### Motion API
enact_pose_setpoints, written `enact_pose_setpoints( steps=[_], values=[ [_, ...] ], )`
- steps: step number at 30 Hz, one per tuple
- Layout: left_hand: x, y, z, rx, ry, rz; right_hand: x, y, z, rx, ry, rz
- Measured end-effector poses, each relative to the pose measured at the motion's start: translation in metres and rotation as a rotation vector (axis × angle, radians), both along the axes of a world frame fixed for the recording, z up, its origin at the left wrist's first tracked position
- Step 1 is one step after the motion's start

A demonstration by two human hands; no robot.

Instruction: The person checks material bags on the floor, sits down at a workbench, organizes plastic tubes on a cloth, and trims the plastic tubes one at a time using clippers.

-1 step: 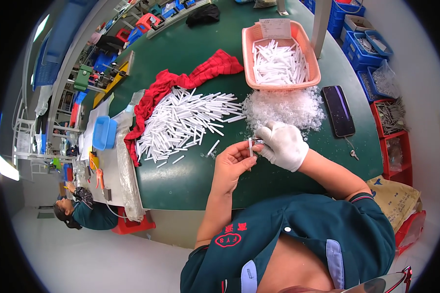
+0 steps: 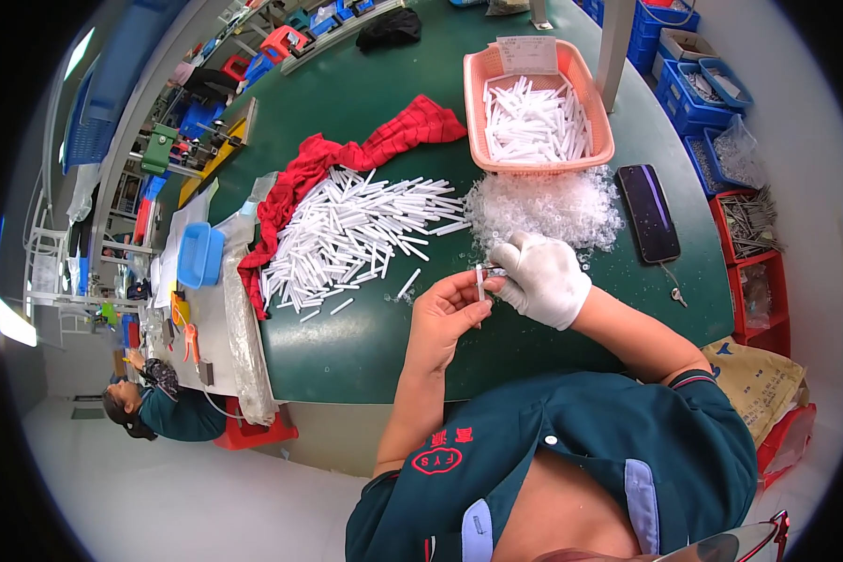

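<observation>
My bare left hand (image 2: 450, 307) pinches a short white tube (image 2: 480, 285) upright between thumb and fingers. Close against it, my right hand (image 2: 545, 281), in a white glove, is closed on a small metal tool (image 2: 495, 272); its kind is hidden by the fingers. The tool's tip is at the tube's upper part, though I cannot tell whether they touch. Left of my hands lies a loose heap of similar white tubes (image 2: 347, 234). Just beyond the glove spreads a pile of small clear plastic pieces (image 2: 545, 208).
A pink basket (image 2: 474, 112) full of white tubes stands behind the clear pieces. A phone (image 2: 648, 214) lies at right, with a key (image 2: 678, 297) below. Red cloth (image 2: 314, 159) borders the heap. A blue tray (image 2: 200, 255) and a co-worker (image 2: 183, 412) are at far left.
</observation>
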State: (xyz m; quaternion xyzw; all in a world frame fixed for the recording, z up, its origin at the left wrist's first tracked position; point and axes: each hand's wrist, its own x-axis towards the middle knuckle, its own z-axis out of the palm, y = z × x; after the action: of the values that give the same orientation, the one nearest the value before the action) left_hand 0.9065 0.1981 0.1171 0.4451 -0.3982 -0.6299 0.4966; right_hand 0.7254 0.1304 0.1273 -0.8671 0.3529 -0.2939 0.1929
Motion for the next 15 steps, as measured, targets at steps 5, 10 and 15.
enact_pose_setpoints(
  steps=[5, 10, 15],
  values=[
    [0.001, 0.0017, -0.0012, 0.032, 0.054, -0.008, 0.0011, 0.0021, 0.0011, -0.024, 0.027, -0.02],
    [0.0006, 0.0023, -0.0014, 0.065, 0.082, -0.019, 0.0022, 0.0019, -0.0007, -0.017, 0.048, -0.021],
    [0.0003, 0.0023, -0.0061, -0.097, -0.043, -0.022, 0.0014, 0.0002, -0.0009, -0.043, 0.089, -0.025]
  ],
)
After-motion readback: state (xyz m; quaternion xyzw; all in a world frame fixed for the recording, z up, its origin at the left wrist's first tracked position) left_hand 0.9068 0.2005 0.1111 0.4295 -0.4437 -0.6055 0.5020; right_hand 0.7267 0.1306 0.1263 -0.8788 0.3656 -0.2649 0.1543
